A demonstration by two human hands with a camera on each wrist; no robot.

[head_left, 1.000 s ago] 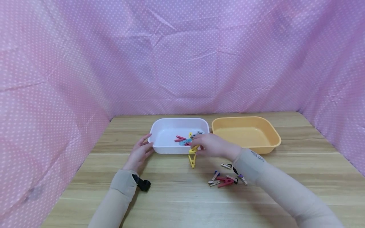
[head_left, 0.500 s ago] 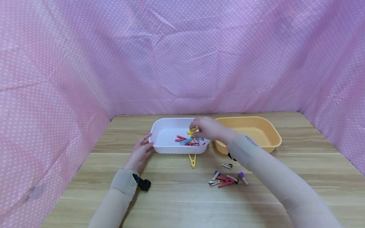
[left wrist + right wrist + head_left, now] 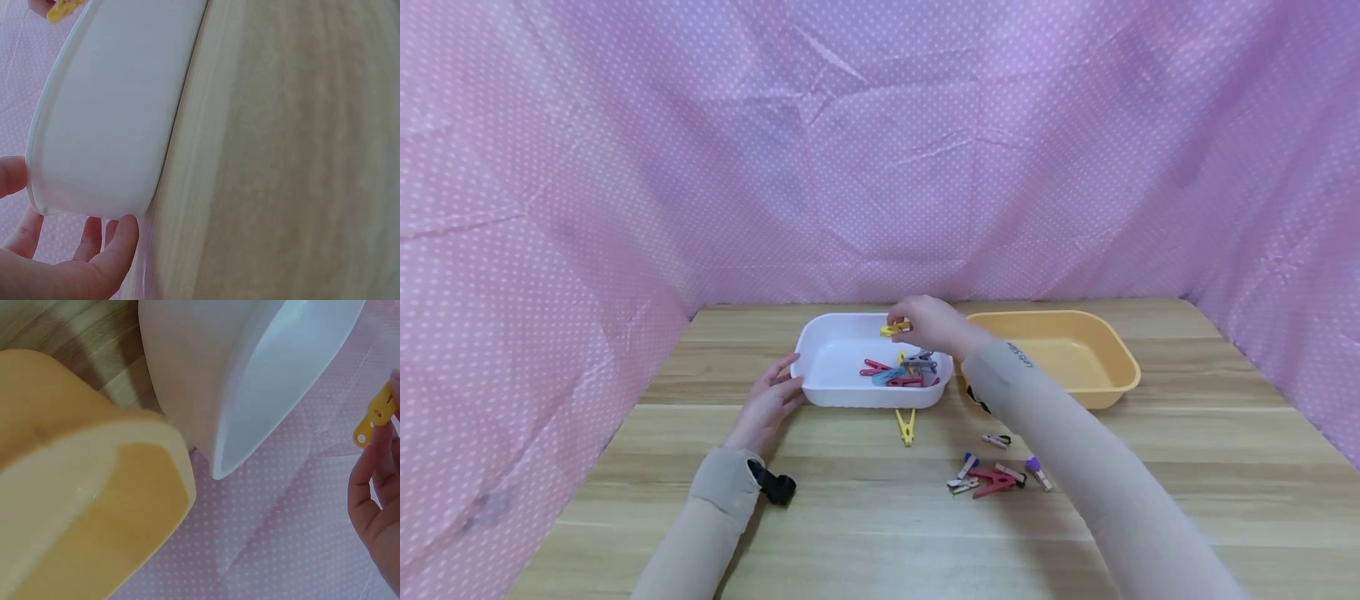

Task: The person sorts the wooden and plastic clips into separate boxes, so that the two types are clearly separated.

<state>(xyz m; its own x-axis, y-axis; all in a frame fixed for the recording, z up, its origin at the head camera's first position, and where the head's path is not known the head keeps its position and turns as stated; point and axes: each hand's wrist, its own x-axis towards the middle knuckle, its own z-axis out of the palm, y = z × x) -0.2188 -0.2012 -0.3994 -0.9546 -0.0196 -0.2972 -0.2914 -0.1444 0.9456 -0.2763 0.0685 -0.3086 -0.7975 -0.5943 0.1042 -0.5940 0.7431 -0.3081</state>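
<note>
My right hand [image 3: 934,323] pinches a yellow clothespin [image 3: 891,330] above the far right part of the white basin [image 3: 850,397]. In the right wrist view the same clothespin [image 3: 379,410] sits between thumb and fingertips. Inside the basin lie a red clothespin [image 3: 875,367], a light blue one [image 3: 887,376], grey ones [image 3: 919,363] and a bit of yellow, overlapping. My left hand [image 3: 767,402] touches the basin's left end; in the left wrist view its fingertips [image 3: 128,225] rest against the outer wall. Another yellow clothespin [image 3: 907,430] lies on the table before the basin.
An orange-yellow basin [image 3: 1120,385] stands at the right of the white one, partly behind my right forearm. Nearer me on the wooden table [image 3: 850,517] lie a red clothespin [image 3: 996,481] and several small wooden ones [image 3: 1039,474]. Pink dotted cloth [image 3: 880,167] hangs behind.
My right hand has carried the yellow clothespin from the white basin's front edge up and back over its far side. The left hand has stayed at the basin's left end.
</note>
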